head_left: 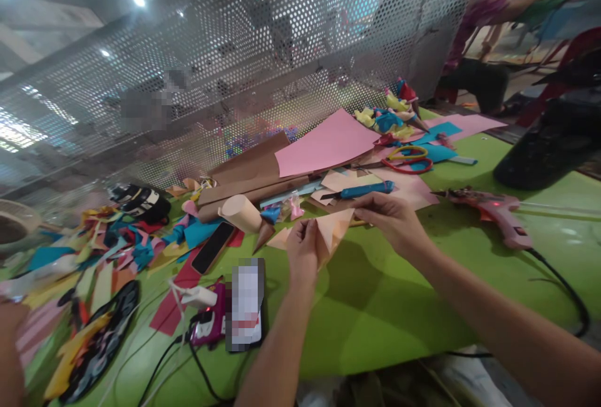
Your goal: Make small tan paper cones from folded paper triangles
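Observation:
A folded piece of cream-peach paper (334, 229) is held up above the green table (375, 325). My left hand (303, 247) pinches its left side, thumb folded against the sheet. At its upper right corner, my right hand (387, 216) pinches the tip between thumb and fingers. Just behind the hands lies a blue utility knife (366, 190) on paper scraps. A roll of cream paper (241, 213) rests to the left of my left hand, beside a small brown paper cone (263, 235).
A pink glue gun (504, 213) lies at the right, its cord trailing off the edge. Scissors (408, 159) and pink card (326, 144) lie behind. Two phones, a purple power strip (210, 319) and coloured scraps crowd the left. A dark cylindrical object (539, 144) stands far right.

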The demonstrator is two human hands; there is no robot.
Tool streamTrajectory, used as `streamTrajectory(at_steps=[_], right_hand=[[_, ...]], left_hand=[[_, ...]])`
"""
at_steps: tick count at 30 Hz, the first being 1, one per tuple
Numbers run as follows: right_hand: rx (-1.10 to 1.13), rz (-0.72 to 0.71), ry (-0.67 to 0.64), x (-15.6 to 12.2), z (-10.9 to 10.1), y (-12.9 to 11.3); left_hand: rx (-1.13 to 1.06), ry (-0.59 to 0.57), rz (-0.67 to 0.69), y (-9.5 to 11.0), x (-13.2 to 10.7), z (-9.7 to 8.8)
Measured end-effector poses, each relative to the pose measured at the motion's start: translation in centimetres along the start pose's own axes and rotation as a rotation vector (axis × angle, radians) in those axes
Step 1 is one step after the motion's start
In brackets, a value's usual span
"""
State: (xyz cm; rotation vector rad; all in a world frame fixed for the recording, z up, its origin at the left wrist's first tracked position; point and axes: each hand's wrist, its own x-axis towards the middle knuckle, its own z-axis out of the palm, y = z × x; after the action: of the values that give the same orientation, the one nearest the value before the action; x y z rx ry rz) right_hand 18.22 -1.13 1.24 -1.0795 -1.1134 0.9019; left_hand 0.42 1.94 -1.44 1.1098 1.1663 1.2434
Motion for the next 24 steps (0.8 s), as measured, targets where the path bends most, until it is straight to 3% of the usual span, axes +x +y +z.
streamTrajectory(at_steps=[5,10,24], right_hand=[[0.115,0.146,-0.044,0.1,0.0,-0.2],[0.048,0.177,-0.138,0.0,0.3,-0.2],[0.057,0.149,-0.057,0.3,0.3,0.4]], left_hand=[[0.026,0.063,0.050,0.8,-0.1,-0.5],[0.121,0.047,0.166,1.4,-0.6,-0.5],[0.197,-0.006,0.234,1.7,-0.9,-0.3]])
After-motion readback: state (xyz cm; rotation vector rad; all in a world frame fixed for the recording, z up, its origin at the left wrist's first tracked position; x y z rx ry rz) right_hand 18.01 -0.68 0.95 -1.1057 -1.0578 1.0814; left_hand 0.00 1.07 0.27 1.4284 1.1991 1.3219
